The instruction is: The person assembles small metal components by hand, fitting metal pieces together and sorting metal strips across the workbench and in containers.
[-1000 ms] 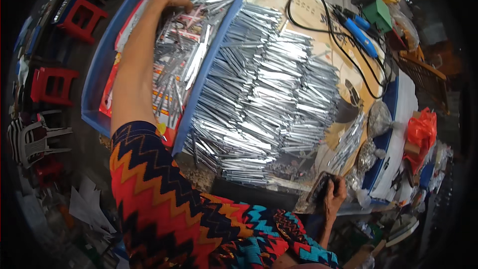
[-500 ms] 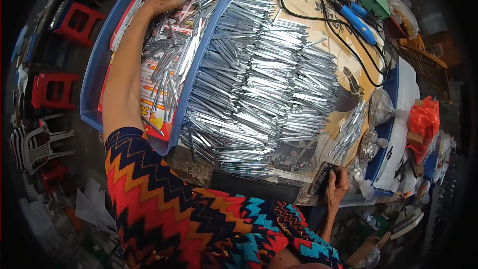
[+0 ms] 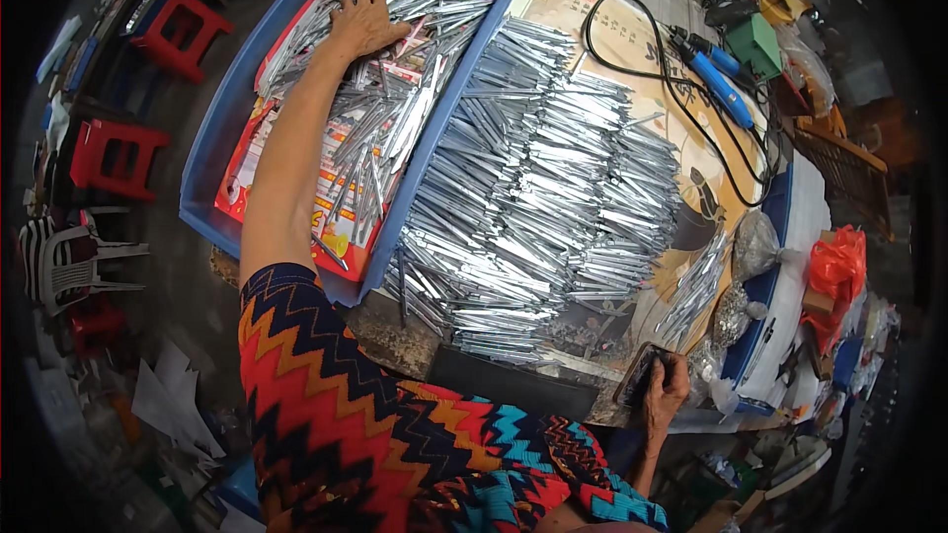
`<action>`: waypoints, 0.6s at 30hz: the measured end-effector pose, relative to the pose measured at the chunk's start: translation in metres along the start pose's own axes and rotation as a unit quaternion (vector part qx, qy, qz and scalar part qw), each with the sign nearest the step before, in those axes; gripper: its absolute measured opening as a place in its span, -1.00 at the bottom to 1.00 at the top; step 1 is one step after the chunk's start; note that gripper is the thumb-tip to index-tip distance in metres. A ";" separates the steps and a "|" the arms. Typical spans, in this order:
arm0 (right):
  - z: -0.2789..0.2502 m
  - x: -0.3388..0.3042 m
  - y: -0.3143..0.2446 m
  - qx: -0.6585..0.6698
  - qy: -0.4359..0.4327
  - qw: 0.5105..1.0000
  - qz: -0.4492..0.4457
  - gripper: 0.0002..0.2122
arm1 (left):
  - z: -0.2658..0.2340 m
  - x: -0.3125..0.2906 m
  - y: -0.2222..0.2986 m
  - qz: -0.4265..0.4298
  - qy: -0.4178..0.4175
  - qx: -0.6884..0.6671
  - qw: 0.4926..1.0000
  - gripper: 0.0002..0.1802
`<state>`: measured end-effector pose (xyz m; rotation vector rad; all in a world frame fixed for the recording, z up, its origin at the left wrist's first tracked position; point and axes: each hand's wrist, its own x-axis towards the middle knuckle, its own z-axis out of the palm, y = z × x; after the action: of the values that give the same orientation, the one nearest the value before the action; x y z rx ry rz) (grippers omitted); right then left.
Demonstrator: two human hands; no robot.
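My left hand (image 3: 365, 25) lies at the far end of a blue plastic bin (image 3: 209, 173), palm down, fingers spread over loose thin metal strips (image 3: 400, 104). Nothing is gripped in it that I can make out. Beside the bin, a wide pile of similar silvery strips (image 3: 553, 178) covers the middle of the table in overlapping rows. At the table's near right edge, the fingers of my right hand (image 3: 669, 387) are curled against a dark smartphone (image 3: 635, 380), closed on its side. A smaller bunch of strips (image 3: 694, 281) lies just beyond the phone.
A blue power screwdriver (image 3: 721, 89) with a black cable (image 3: 664, 54) rests at the far right. Clear bags of small parts (image 3: 736, 286) stand along the right side near a red plastic bag (image 3: 837, 271). Red stools (image 3: 118, 158) and a striped chair (image 3: 74, 262) are on the floor at left.
The whole view has shifted, so bin and table sit further right and lower. My left hand stays among the strips, its fingers now more spread. My right hand keeps to the phone.
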<state>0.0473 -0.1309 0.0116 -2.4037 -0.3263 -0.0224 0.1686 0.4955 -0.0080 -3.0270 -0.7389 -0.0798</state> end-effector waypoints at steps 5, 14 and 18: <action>0.001 -0.001 0.004 -0.005 0.000 1.000 -0.009 -0.94 | 0.013 -0.006 0.001 0.052 0.125 0.020 0.991 -0.24; 0.002 -0.002 0.005 -0.015 0.003 1.000 -0.017 -0.93 | 0.012 -0.009 0.010 -0.033 0.059 -0.082 0.994 -0.17; 0.001 -0.001 0.003 -0.027 0.002 0.999 -0.023 -0.93 | 0.001 -0.019 0.024 -0.074 0.067 -0.082 0.992 -0.21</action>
<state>0.0469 -0.1325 0.0085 -2.4482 -0.3829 -0.0560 0.1634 0.4656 -0.0106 -3.0729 -0.9898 -0.3615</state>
